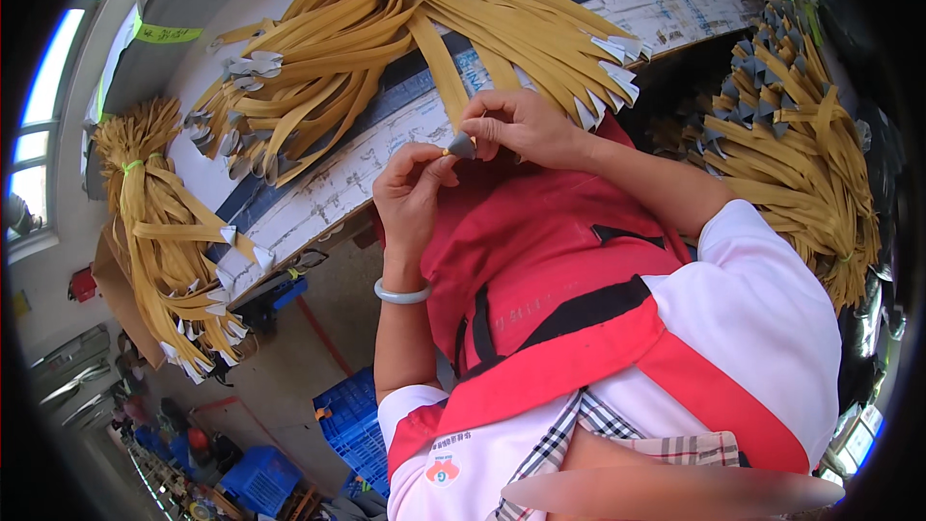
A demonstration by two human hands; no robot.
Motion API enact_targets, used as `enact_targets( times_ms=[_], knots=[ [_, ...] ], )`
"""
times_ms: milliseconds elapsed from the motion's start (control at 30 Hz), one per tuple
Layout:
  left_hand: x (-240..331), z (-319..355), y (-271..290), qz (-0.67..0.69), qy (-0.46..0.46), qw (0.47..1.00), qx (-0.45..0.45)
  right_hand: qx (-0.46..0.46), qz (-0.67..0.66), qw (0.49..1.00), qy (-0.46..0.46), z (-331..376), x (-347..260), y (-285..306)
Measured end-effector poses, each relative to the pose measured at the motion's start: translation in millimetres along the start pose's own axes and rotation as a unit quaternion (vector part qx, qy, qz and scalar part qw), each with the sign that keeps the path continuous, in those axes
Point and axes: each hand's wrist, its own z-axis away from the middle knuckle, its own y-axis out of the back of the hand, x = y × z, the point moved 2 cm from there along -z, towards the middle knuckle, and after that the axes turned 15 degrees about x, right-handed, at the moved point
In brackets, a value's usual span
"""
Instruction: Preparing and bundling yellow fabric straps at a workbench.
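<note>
Over the red apron [540,241], just off the edge of the white worktable [318,183], both hands meet on one tan rubber strap [439,68] that runs up into the big fan of straps [405,10] on the table. Right hand [526,125] pinches the small grey pointed tip [462,145] at the strap's end between thumb and fingers; left hand [415,193], pale bangle [401,294] on the wrist, pinches at the same tip from below, fingertips curled in. Both grips closed, nothing spread. Risks as I see them: tip is tiny and the hold is fingertip-only, so a slip drops it into the lap or to the floor; the strap looks under slight tension from the pile, so a loose pinch could let it snap back; pulling harder could drag neighbouring straps off the table edge. Further bundles [164,222] hang at left, another [801,145] at right
</note>
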Motion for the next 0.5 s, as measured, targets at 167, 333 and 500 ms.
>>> enact_targets(
  times_ms=[167, 333, 500],
  knots=[
    [-2.0, 15.4, -16.3, -0.141, -0.165, 0.975, 0.037, 0.023, 0.165, 0.983, 0.074, 13.2, 2.8, -2.3],
    [40.8, -3.5, 21.7, -0.092, -0.183, 0.964, 0.172, 0.022, 0.145, 0.985, 0.088, -6.2, -9.4, 12.0],
    [51.7, -22.9, 94.4, -0.086, -0.21, 0.899, 0.374, -0.153, 0.599, 0.668, 0.414, 15.4, 16.5, 25.4]
  ],
)
